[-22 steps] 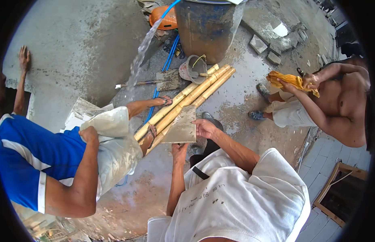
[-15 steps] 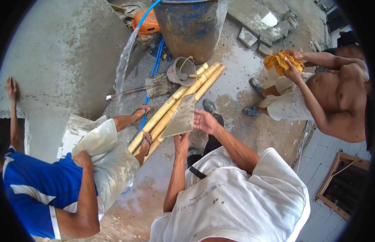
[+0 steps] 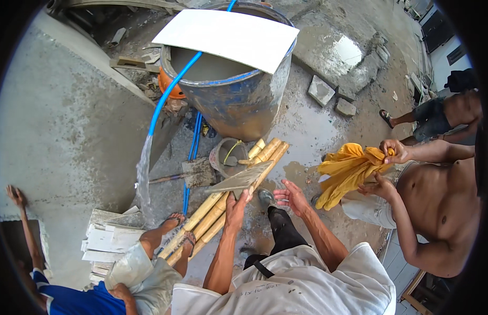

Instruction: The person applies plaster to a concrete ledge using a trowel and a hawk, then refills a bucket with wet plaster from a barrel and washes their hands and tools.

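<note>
Just under the slab [image 3: 243, 179]: bamboo poles [image 3: 208, 218]

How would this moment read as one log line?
left hand: holding flat board | right hand: open, empty | nearby: bamboo poles, bucket, barrel, hose pouring water

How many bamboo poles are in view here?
3, side by side: left pole, middle pole and right pole, partly covered by the tile and left hand; more may be hidden.
</note>
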The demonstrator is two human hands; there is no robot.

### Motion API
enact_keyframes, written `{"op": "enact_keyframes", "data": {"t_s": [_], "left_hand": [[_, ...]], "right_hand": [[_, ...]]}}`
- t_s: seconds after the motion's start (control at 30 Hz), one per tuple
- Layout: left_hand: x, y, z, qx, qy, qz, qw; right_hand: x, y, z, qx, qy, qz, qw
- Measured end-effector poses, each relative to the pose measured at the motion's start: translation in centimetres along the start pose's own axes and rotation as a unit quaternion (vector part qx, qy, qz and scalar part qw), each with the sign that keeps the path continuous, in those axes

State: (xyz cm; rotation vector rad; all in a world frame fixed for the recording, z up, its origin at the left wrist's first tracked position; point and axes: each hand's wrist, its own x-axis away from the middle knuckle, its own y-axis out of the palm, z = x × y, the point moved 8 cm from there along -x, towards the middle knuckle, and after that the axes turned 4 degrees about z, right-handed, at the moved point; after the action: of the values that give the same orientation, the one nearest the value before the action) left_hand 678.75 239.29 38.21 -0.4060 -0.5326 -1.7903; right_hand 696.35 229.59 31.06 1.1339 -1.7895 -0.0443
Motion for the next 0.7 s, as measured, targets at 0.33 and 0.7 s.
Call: {"op": "enact_keyframes", "data": {"t_s": [0.33, 0.7], "left_hand": [[-1.1, 10.9, 22.8, 0.414, 0.102, -0.186, 0.885], [-16.0, 18.3, 26.7, 0.521, 0.119, -0.189, 0.824]], "right_hand": [[-1.2, -5.6, -2.2, 0.067, 0.037, 0.133, 0.988], [-0.8, -11.4, -1.6, 0.104, -0.005, 0.183, 0.978]]}}
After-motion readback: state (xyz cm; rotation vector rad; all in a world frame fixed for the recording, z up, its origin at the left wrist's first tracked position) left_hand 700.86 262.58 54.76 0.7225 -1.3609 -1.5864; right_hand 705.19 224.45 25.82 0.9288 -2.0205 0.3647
